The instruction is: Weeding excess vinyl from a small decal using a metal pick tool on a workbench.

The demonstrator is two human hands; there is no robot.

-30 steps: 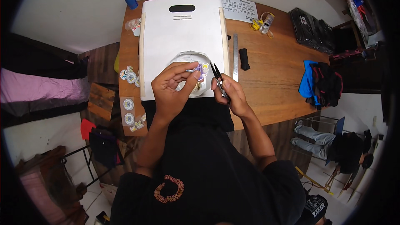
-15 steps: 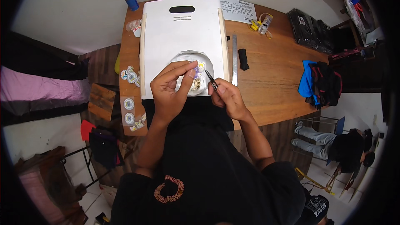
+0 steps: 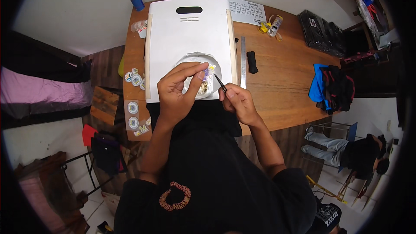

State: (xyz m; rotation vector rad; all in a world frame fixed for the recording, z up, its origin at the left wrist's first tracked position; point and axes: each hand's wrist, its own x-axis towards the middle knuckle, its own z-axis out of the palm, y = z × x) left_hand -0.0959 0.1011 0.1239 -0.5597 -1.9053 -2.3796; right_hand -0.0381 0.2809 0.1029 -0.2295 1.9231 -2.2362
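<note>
Head view's got the left hand (image 3: 177, 86) pinching a purple-and-yellow sticker (image 3: 211, 69) over the 2 o'clock side of a round bowl (image 3: 197, 55), right hand's (image 3: 239, 104) fingers clamped round a slim dark tool (image 3: 220, 81) aimed at 11 o'clock.

Above a round whitish dish (image 3: 198, 56) on a white rectangular panel (image 3: 189, 37), the left hand (image 3: 177, 90) pinches a small purple-and-yellow sticker (image 3: 210, 69), and the right hand (image 3: 241, 104) holds a slim black pointed tool (image 3: 220, 84), its tip beside the sticker.
</note>
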